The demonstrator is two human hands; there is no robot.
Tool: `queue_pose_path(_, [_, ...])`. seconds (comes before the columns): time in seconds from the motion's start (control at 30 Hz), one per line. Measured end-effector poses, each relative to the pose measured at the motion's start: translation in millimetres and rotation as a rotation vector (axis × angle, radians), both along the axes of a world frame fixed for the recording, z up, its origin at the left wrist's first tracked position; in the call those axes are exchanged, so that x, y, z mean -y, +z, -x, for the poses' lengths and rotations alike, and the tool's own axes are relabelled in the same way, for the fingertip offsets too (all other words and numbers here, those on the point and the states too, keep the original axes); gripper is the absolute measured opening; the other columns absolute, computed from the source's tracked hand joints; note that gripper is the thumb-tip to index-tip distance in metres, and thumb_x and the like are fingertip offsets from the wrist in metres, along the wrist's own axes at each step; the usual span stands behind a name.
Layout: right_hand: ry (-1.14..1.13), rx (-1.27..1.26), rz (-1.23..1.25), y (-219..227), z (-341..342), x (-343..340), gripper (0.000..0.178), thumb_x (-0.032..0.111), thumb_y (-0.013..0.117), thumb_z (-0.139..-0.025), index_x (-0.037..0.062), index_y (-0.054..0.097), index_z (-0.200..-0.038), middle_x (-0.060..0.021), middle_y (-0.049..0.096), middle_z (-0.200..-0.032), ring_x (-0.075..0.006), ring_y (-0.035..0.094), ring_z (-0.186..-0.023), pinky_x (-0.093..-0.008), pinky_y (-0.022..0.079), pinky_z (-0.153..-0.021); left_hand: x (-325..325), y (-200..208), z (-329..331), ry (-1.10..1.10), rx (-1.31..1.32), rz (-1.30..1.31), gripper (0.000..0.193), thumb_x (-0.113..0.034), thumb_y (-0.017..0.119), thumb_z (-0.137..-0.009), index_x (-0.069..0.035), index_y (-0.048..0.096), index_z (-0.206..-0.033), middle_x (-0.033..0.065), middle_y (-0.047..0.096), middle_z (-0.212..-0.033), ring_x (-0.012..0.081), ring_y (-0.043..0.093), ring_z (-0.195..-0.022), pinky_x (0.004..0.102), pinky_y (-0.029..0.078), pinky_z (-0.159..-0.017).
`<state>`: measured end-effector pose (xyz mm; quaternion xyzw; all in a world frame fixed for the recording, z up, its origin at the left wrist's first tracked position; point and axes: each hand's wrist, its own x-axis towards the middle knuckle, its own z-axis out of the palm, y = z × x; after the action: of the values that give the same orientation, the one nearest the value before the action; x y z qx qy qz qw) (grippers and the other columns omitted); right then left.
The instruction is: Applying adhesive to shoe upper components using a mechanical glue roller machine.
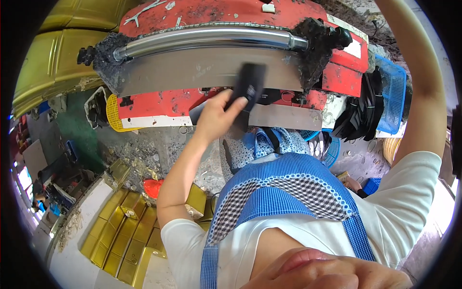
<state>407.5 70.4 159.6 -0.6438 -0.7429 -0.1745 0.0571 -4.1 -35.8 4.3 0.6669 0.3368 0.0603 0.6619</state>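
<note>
My left hand (219, 115) pinches a flat black piece (250, 84) between thumb and fingers. The piece is long, smeared by motion, with faint pale marks on its face; its exact kind I cannot make out. It is held over the front edge of a red machine (159, 108), in front of a grey metal plate (168, 72). Above that plate a shiny chrome roller (207, 39) runs across between two grimy black end brackets. My right arm (426, 72) reaches up along the right side and leaves the picture at the top, so the right hand is out of sight.
A pile of black flat pieces (363, 113) hangs beside a blue plastic basket (397, 96) on the right. A yellow basket (113, 113) stands left of the machine. Gold-coloured tins (115, 236) are grouped at lower left, with larger ones (77, 53) stacked at upper left.
</note>
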Motion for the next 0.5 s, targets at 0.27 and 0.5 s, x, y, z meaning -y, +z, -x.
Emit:
queue_pose_path(0.27, [0.037, -0.579, 1.187, -120, 89, -3, 0.033, 0.028, 0.06, -0.09, -0.0009, 0.06, -0.073, -0.0091, 0.052, -0.06, -0.0232, 0.048, -0.055, -0.0406, 0.039, -0.051, -32, -3, -46, 0.247, 0.028, -0.095, 0.023, -0.017, 0.064, -0.091, 0.002, 0.062, -0.103, 0.0112, 0.069, -0.087, 0.0121, 0.063, -0.076, 0.0272, 0.05, -0.069])
queue_pose_path(0.5, [-0.031, -0.376, 0.77, -82, 75, -12, 0.023, 0.019, 0.07, -0.075, -0.0023, 0.061, -0.077, -0.0166, 0.057, -0.062, -0.0293, 0.056, -0.059, -0.0426, 0.045, -0.056, 27, -69, 39, 0.152, -0.046, -0.506, 0.026, -0.019, 0.065, -0.087, -0.004, 0.059, -0.108, 0.0126, 0.065, -0.088, 0.024, 0.065, -0.074, 0.034, 0.053, -0.068])
